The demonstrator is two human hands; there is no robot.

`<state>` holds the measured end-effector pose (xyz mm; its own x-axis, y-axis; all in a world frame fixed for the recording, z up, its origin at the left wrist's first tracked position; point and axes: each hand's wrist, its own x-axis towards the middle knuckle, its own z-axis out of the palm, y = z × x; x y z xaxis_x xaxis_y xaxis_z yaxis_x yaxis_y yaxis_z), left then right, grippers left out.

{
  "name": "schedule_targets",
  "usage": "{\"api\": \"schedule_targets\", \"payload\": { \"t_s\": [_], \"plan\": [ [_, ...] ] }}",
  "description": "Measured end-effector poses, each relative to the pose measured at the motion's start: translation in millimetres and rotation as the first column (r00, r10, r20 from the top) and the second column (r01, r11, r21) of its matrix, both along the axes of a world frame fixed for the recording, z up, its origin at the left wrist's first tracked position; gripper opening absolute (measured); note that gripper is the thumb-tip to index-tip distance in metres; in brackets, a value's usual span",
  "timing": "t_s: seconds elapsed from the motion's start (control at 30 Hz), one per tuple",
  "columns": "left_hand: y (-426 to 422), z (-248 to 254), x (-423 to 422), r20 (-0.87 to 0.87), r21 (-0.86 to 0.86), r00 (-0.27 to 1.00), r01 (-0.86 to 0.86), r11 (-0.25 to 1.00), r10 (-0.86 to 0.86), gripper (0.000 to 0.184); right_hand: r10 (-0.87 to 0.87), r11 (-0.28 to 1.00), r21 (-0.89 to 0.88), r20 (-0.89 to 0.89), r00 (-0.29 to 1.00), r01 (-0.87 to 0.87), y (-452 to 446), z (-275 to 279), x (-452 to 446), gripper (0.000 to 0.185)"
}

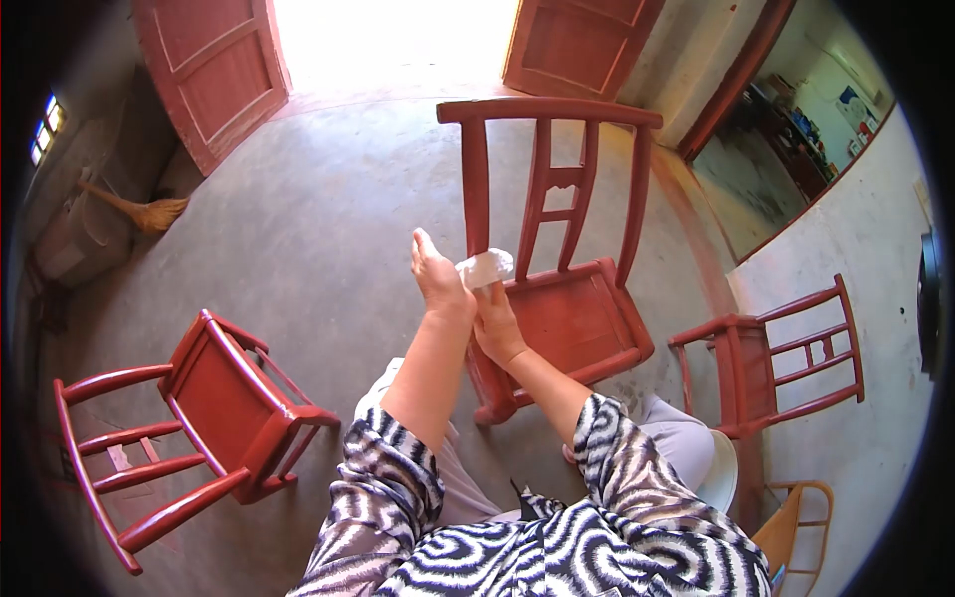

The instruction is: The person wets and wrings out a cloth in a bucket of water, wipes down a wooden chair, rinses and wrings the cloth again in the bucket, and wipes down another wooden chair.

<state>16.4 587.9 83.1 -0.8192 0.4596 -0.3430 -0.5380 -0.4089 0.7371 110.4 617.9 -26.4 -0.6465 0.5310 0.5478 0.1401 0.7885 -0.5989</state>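
Your white wad (487, 267) is at the middle of the frame, pinched at the fingertips of your right hand (496, 326); whether it is cloth or paper, you can't tell from here. Your left hand (435, 277) is just beside it, fingers straight and held out, with nothing visible in its grasp. The two overlap in view near the left wrist, and you cannot tell whether they touch. The red chair (562, 323) stands behind the wad, right of centre, its near back post running down behind your grip. Watch that pinch: only the fingertips seem to bear the wad, so a loose hold could let it slip onto the seat or the floor (308, 209). With that post so close, a careless sweep could knock your knuckles or snag the wad on it. Pressing hard against the chair might make it slide, as the floor looks smooth. The left chair (224, 408), at lower left, and the right chair (744, 373), at right, could catch a leg or sleeve if you turned without looking.
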Motion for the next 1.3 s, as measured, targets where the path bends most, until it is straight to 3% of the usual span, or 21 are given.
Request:
{"api": "schedule_targets", "payload": {
  "t_s": [0.1, 0.17, 0.23, 0.3, 0.33, 0.37, 0.4, 0.43, 0.47, 0.57, 0.63, 0.67, 0.7, 0.73, 0.77, 0.8, 0.9, 1.03, 1.13, 1.2, 1.3],
  "plan": [
    [3.3, -6.7, -4.6, -0.043, 0.0, 0.999, 0.008, 1.0, -0.008, 0.053, -0.041, 0.998, -0.038, 0.141, 0.989, 0.047, -7.6, -4.4, 14.7, 0.038],
    [-0.7, -2.5, -1.0, -0.023, -0.02, 0.998, 0.051, 0.998, -0.052, 0.05, 0.041, 0.999, -0.005, 0.286, 0.957, -0.042, -7.6, -1.5, 30.9, 0.039],
    [-6.4, 5.8, 1.2, 0.017, -0.119, 0.974, 0.228, 0.966, -0.227, 0.047, 0.05, 0.999, -0.011, 0.318, 0.947, -0.049, 6.7, -10.4, 47.9, 0.039],
    [-0.9, -10.7, -2.2, -0.017, -0.063, 0.966, 0.255, 0.965, -0.257, 0.046, 0.415, 0.847, -0.454, 0.235, 0.879, -0.278, 27.9, -6.4, 67.1, 0.035],
    [-2.7, -8.6, -0.9, -0.058, -0.08, 0.952, 0.295, 0.952, -0.3, 0.047, 0.329, 0.608, -0.764, -0.001, 0.944, -0.213, 35.8, 0.0, 74.5, 0.031],
    [-3.5, -7.4, -0.6, -0.097, -0.1, 0.935, 0.332, 0.938, -0.341, 0.048, 0.256, 0.541, -0.839, 0.092, 0.962, -0.064, 48.1, 26.1, 80.8, 0.027],
    [-1.3, -8.1, -1.8, -0.096, -0.097, 0.936, 0.33, 0.939, -0.339, 0.048, 0.124, 0.562, -0.827, 0.042, 0.991, -0.035, 55.4, 51.2, 79.8, 0.025],
    [2.7, -10.6, -3.5, -0.077, 0.004, 0.934, 0.35, 0.937, -0.348, 0.047, 0.106, 0.502, -0.853, -0.101, 0.989, -0.141, 68.6, 76.6, 77.9, 0.024],
    [6.4, -14.9, -5.0, -0.058, 0.104, 0.931, 0.365, 0.925, -0.36, 0.047, -0.005, 0.528, -0.839, -0.158, 0.988, -0.131, 66.3, 124.0, 72.0, 0.025],
    [23.7, -36.7, -10.1, -0.12, 0.075, 0.925, 0.37, 0.926, -0.36, 0.047, 0.023, 0.733, -0.623, -0.379, 0.925, -0.273, 101.4, 187.7, 37.9, 0.027],
    [20.4, -21.0, -1.8, -0.143, 0.079, 0.915, 0.39, 0.917, -0.377, 0.047, 0.084, 0.849, -0.438, -0.442, 0.893, -0.296, 114.5, 216.8, 1.5, 0.03],
    [20.5, -15.3, 3.6, -0.164, 0.081, 0.907, 0.405, 0.911, -0.389, 0.047, 0.096, 0.981, -0.119, -0.382, 0.919, -0.152, 123.7, 223.6, -19.9, 0.032],
    [23.6, -19.3, 4.5, -0.17, 0.082, 0.903, 0.412, 0.908, -0.394, 0.047, 0.08, 0.992, 0.12, -0.321, 0.944, -0.043, 126.5, 228.5, -41.6, 0.032],
    [28.0, -26.5, 4.7, -0.237, 0.0, 0.901, 0.374, 0.927, -0.364, 0.046, 0.082, 0.994, -0.053, -0.182, 0.98, -0.093, 123.2, 232.7, -60.9, 0.034],
    [32.3, -29.9, 7.0, -0.307, -0.082, 0.89, 0.329, 0.941, -0.337, 0.046, 0.023, 0.901, 0.432, -0.14, 0.99, 0.041, 126.2, 227.6, -78.0, 0.035],
    [31.9, -24.5, 10.7, -0.301, -0.135, 0.895, 0.302, 0.944, -0.329, 0.043, -0.173, 0.675, 0.729, 0.008, 0.985, 0.112, 121.4, 218.3, -89.9, 0.038],
    [33.2, -22.2, 13.3, -0.384, -0.259, 0.873, 0.213, 0.942, -0.302, 0.039, -0.258, 0.671, 0.704, -0.074, 0.963, 0.234, 111.8, 196.6, -114.8, 0.035],
    [33.7, -20.5, 15.4, -0.338, -0.315, 0.893, 0.192, 0.93, -0.298, 0.031, -0.189, 0.777, 0.605, -0.039, 0.981, 0.174, 135.7, 204.2, -110.1, 0.034],
    [35.5, -28.7, 14.8, -0.379, -0.341, 0.882, 0.149, 0.928, -0.281, 0.032, -0.4, 0.72, 0.597, -0.061, 0.915, 0.354, 172.2, 208.5, -92.5, 0.036],
    [36.2, -33.3, 13.1, -0.403, -0.357, 0.871, 0.132, 0.925, -0.28, 0.033, -0.498, 0.723, 0.559, 0.015, 0.867, 0.406, 214.4, 203.9, -68.4, 0.038],
    [37.7, -35.7, 14.8, -0.413, -0.339, 0.867, 0.138, 0.931, -0.279, 0.033, -0.538, 0.717, 0.52, -0.01, 0.843, 0.463, 259.5, 205.6, -19.7, 0.038]
  ]
}}
